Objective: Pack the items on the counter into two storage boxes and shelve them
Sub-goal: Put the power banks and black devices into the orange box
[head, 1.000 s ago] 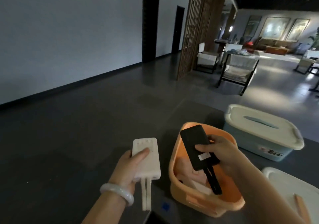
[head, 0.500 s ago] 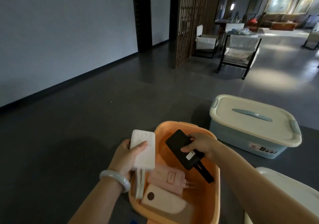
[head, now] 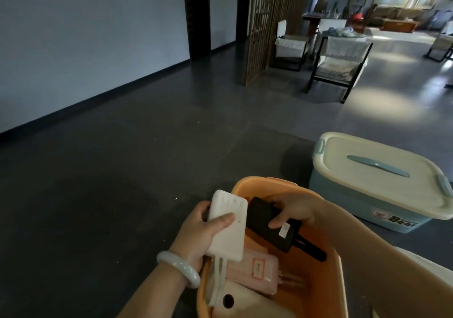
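Nearest to you sat an open orange storage box (head: 328, 263), and everything here is placed against it. Inside it, at the end closest to you, lay a pale item with a dark round hole (head: 242, 301), and just beyond that a pink power bank (head: 255, 266) with a small label.

Your left hand (head: 198, 229), a pale bangle (head: 177, 268) on its wrist, was closed around a white power bank (head: 229, 227) over the box's left rim, thumb across its face, its white cable (head: 217, 281) hanging down into the box.

Your right hand (head: 294, 210) reached in from the right and gripped a black power bank (head: 268, 222), tilted above the box's middle with its short black cable (head: 310, 246) pointing toward the right wall. The two power banks were just beside each other, perhaps touching.

Beyond the box to the right stood a light blue storage box (head: 367, 205), its cream lid (head: 382, 173) shut. Farther off were a wooden lattice screen (head: 267, 23) and chairs (head: 338, 58).

You seemed to be mid-packing, filling the orange box. The next move probably called for lowering both power banks onto the items inside and letting go, with the cables tucked below the rim.
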